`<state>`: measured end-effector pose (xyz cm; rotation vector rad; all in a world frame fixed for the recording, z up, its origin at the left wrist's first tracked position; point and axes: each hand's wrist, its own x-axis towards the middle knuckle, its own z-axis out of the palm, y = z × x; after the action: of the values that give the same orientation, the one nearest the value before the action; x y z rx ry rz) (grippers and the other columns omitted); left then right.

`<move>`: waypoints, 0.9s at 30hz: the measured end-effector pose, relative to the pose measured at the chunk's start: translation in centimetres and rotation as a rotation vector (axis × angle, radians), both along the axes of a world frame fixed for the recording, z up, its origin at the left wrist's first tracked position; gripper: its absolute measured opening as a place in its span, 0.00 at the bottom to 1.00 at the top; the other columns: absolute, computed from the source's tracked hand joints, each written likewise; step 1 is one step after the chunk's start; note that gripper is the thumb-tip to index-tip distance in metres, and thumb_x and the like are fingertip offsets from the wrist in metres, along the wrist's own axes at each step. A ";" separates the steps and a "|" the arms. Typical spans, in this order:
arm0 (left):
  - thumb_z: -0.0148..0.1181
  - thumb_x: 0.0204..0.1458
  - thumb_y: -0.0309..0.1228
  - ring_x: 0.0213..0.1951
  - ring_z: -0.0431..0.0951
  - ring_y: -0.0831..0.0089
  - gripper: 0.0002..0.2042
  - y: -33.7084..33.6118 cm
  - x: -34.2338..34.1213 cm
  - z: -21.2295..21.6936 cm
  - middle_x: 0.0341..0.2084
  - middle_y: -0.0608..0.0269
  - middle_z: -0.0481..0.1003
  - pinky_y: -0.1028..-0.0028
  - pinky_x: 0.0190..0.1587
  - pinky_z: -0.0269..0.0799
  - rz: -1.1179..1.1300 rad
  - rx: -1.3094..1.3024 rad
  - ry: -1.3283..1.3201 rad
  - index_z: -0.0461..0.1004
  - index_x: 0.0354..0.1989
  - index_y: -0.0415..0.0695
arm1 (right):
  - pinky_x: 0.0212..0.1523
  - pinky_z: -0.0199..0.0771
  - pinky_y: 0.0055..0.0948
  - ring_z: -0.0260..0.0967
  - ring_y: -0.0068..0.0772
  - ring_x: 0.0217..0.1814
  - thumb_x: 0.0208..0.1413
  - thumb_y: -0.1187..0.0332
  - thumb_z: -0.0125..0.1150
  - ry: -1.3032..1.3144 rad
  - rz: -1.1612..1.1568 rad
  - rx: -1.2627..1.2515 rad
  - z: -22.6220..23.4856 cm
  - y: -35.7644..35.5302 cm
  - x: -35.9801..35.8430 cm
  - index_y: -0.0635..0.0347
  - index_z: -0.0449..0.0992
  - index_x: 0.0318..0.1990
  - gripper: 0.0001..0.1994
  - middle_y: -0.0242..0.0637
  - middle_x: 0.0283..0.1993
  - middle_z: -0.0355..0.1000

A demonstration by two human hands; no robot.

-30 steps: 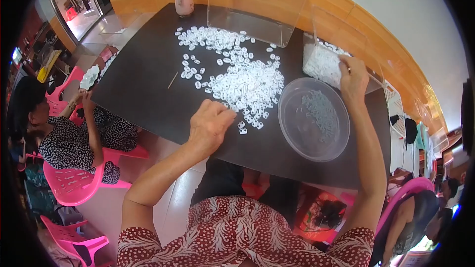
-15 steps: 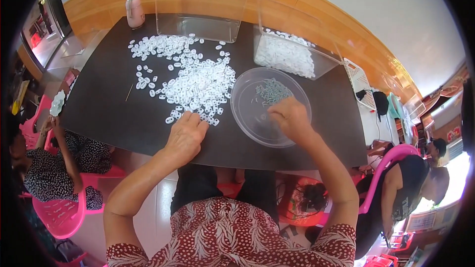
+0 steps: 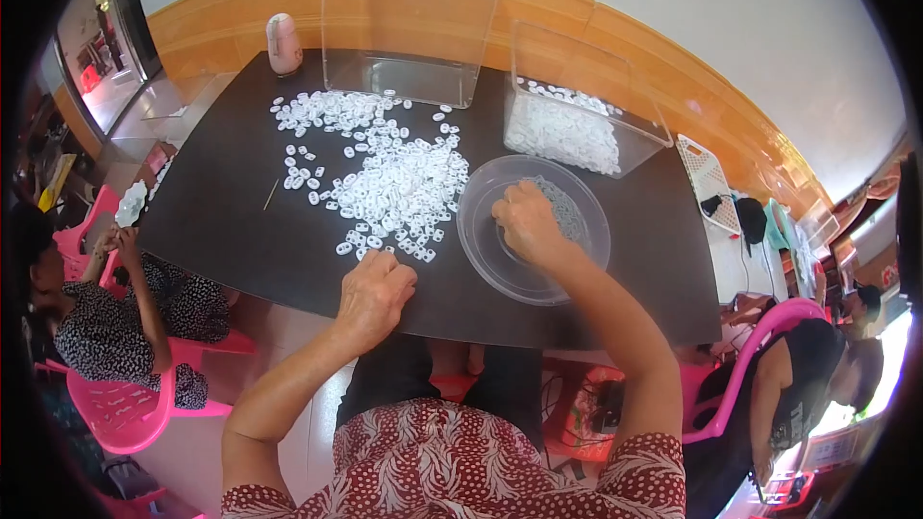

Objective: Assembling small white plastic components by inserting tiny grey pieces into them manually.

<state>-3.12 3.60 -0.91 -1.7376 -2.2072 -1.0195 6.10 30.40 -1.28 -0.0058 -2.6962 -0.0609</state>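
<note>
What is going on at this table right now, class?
A person sits at a dark table and works with small white plastic rings heaped on it. The right hand is inside a round clear bowl that holds small grey pieces. The left hand rests closed at the near edge of the heap. Behind stand an empty clear bin and a second clear bin with more white pieces. Another person sits at the left.
</note>
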 end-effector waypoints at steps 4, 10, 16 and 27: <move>0.62 0.42 0.24 0.27 0.71 0.67 0.05 -0.3 1.0 0.8 0.21 0.64 0.70 0.70 0.30 0.66 0.071 0.091 -0.287 0.73 0.27 0.42 | 0.38 0.64 0.37 0.62 0.42 0.36 0.32 0.78 0.58 -0.002 0.071 0.101 0.7 -0.3 -0.3 0.61 0.71 0.20 0.04 0.40 0.27 0.67; 0.61 0.46 0.20 0.20 0.69 0.80 0.05 0.6 2.3 1.8 0.21 0.63 0.73 0.81 0.23 0.63 0.074 0.352 -1.469 0.70 0.27 0.40 | 0.37 0.62 0.37 0.61 0.42 0.34 0.32 0.79 0.59 0.002 0.129 0.099 1.7 -1.9 0.8 0.62 0.67 0.25 0.09 0.41 0.27 0.66; 0.59 0.44 0.18 0.18 0.70 0.77 0.05 1.9 3.4 2.2 0.20 0.58 0.73 0.81 0.20 0.63 0.069 0.460 -1.601 0.70 0.28 0.38 | 0.39 0.67 0.38 0.65 0.44 0.34 0.43 0.78 0.58 0.008 0.222 -0.466 2.7 -2.5 2.0 0.63 0.69 0.31 0.06 0.42 0.29 0.66; 0.58 0.52 0.24 0.26 0.79 0.70 0.10 0.9 5.4 2.0 0.27 0.52 0.77 0.75 0.28 0.77 -0.028 0.441 -1.687 0.71 0.41 0.33 | 0.36 0.67 0.25 0.68 0.28 0.35 0.45 0.80 0.61 0.002 0.292 -1.059 5.8 -8.7 4.3 0.62 0.77 0.31 0.05 0.35 0.33 0.71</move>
<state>2.24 4.46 1.05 -0.4929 -1.9552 -3.3829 10.42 21.65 4.49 0.0637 -2.3677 1.4120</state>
